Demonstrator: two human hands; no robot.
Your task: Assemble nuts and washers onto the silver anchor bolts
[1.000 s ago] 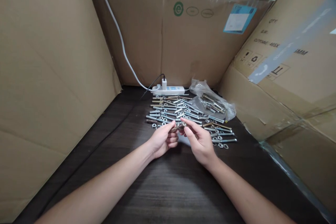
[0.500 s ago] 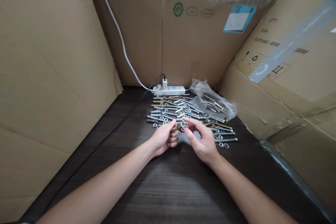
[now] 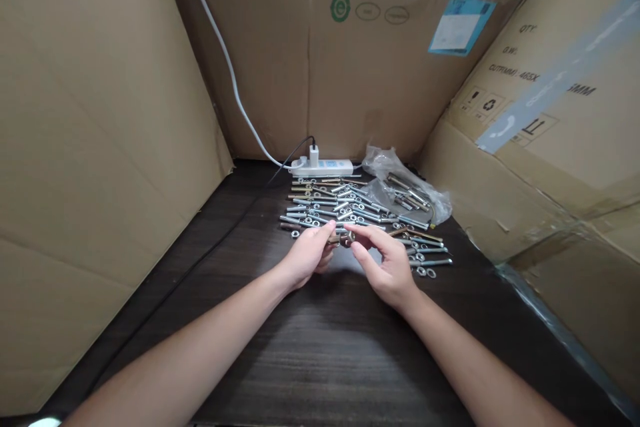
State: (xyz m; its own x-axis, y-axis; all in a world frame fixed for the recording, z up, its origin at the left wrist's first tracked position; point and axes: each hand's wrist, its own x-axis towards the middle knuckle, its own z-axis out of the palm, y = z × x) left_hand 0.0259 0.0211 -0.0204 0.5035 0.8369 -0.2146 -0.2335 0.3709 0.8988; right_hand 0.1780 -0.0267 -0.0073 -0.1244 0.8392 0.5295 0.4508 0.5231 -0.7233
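Note:
My left hand (image 3: 309, 255) is closed around a brownish metal bolt (image 3: 337, 239), its thumb along the top and the end pointing right. At that end sits a nut (image 3: 351, 237), which the thumb and index finger of my right hand (image 3: 389, 265) pinch from the right side. Whether a washer lies behind the nut I cannot tell. Just beyond both hands, several silver and brass-coloured bolts (image 3: 367, 216) lie in rough rows with loose nuts and washers among them. A nut (image 3: 421, 272) and a flat washer (image 3: 431, 273) rest right of my right hand.
Behind the bolts stands a white power strip (image 3: 327, 167) with a plug and cables. A clear plastic bag (image 3: 435, 203) with more metal parts lies at the back right. Cardboard walls (image 3: 270, 67) enclose the dark table (image 3: 320, 360); a black cable (image 3: 200, 259) crosses its left side.
My left hand has turned slightly, so more of the bolt shows sideways. The nut at its end now faces further right, and my right fingers stay at it. The view has tilted slightly.

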